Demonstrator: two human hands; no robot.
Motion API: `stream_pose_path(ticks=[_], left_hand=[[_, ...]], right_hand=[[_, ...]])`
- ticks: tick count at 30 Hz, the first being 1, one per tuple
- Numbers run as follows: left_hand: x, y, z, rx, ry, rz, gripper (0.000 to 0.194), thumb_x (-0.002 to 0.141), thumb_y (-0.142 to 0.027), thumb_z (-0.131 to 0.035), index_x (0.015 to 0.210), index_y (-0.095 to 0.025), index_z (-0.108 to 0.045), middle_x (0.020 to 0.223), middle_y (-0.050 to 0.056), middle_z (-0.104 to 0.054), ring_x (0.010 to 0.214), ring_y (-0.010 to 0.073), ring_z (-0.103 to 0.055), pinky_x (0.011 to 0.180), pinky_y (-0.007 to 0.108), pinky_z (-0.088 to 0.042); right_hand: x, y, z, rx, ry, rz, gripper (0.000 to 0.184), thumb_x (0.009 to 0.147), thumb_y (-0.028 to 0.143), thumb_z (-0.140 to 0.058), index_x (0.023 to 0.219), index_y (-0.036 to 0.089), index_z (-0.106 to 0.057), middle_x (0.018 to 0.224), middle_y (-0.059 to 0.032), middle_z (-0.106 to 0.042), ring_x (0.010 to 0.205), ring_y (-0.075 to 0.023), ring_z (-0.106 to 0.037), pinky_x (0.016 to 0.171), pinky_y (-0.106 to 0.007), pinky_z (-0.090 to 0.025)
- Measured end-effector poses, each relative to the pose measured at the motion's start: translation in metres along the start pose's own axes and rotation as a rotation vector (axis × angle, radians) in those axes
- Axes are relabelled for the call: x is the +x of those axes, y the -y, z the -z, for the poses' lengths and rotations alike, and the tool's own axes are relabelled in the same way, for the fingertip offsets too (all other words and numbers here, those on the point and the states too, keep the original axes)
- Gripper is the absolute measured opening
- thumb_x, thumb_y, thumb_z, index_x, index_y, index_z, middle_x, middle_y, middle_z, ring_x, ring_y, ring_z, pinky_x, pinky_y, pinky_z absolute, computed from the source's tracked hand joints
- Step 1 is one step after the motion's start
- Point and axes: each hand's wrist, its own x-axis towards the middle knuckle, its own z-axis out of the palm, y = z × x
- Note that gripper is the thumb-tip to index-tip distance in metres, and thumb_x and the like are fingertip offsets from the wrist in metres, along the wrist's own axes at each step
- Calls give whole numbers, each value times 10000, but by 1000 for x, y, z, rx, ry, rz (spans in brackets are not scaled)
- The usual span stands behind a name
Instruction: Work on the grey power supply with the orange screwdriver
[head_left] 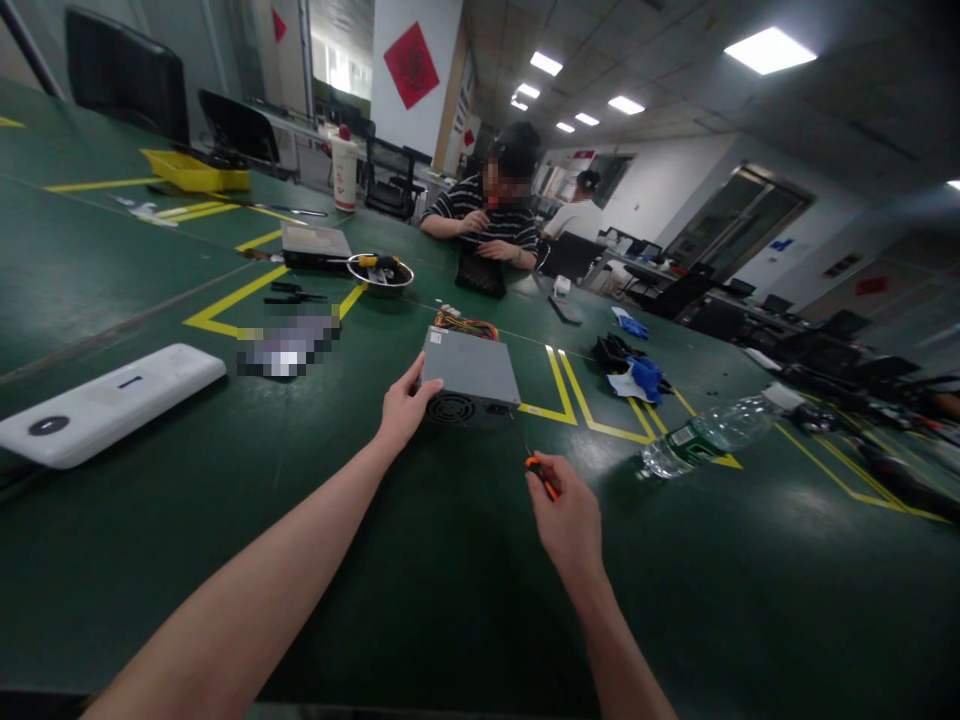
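A grey metal power supply box (472, 372) with a round fan grille and coloured wires at its far end lies on the green table (420, 560). My left hand (403, 408) grips its near left corner, thumb on top. My right hand (564, 510) is closed round an orange-and-black screwdriver (540, 474), whose thin shaft points up toward the box's near right corner.
A plastic water bottle (705, 434) lies on its side at the right. Blue gloves (643, 378) lie beyond it. A white flat device (105, 402) rests at the left. A metal bowl with tools (379, 270) and a seated person in a striped shirt (487, 218) are across the table.
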Motion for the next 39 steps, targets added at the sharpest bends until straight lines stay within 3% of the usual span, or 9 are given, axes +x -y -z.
stream_pose_path(ticks=[4,8,12,16,20,23,29,34,39], left_hand=[[-1,-2,0,1,0,5,575,679,-368,-591,1235,-256,-496,1247,6,-542,1153,233,-482,1007,355,-314],[-2,-5,0,-9,4,22,573,682,-330,-586,1242,-270,-485,1253,-13,-535,1170,232,-466,1013,360,-311],[-2,-4,0,-9,-1,12,573,680,-326,-589,1241,-268,-487,1264,-15,-526,1180,233,-457,1017,360,-310],[0,0,-1,0,-12,10,589,676,-338,-595,1248,-259,-479,1259,-6,-530,1173,230,-465,1017,356,-308],[2,4,-1,4,-14,7,598,672,-365,-603,1245,-244,-485,1251,8,-538,1149,229,-487,1007,348,-319],[2,5,-1,4,-7,-8,603,675,-381,-603,1249,-240,-480,1254,14,-535,1141,229,-493,1000,344,-328],[1,5,1,1,0,-21,603,678,-391,-603,1251,-252,-476,1263,6,-527,1148,228,-486,1001,342,-328],[0,2,1,-3,1,-6,600,682,-378,-600,1254,-245,-474,1257,5,-532,1138,229,-495,996,344,-337],[1,1,0,3,-10,8,592,677,-357,-605,1246,-248,-484,1256,4,-533,1141,231,-493,999,346,-336]], right_hand=[[-5,10,1,-526,-14,175,283,833,186,-389,1064,189,-552,919,-73,-570,739,-177,-552,570,-278,-376],[-9,13,-2,-592,-34,223,307,848,176,-364,1088,178,-555,914,-88,-554,746,-184,-536,591,-293,-383],[-5,9,0,-49,-6,-12,311,794,293,-494,1080,187,-551,896,-51,-559,734,-162,-537,605,-284,-424],[1,6,3,737,19,-511,325,689,266,-596,998,175,-548,739,2,-555,587,-102,-513,510,-225,-439],[5,7,4,998,152,-713,167,596,189,-626,743,146,-558,663,-13,-536,534,-67,-484,369,-132,-335],[6,5,2,953,173,-657,157,582,214,-641,687,147,-546,612,0,-522,452,-39,-400,315,-120,-228],[7,-3,2,697,94,-464,287,577,292,-704,787,171,-551,522,51,-493,407,-65,-409,339,-165,-247],[2,6,7,-267,-32,153,130,765,187,-494,878,177,-556,899,-69,-551,682,-160,-556,495,-254,-404],[-10,11,-1,-831,-3,462,346,812,48,-310,1052,149,-538,954,-118,-551,681,-179,-551,504,-284,-422]])
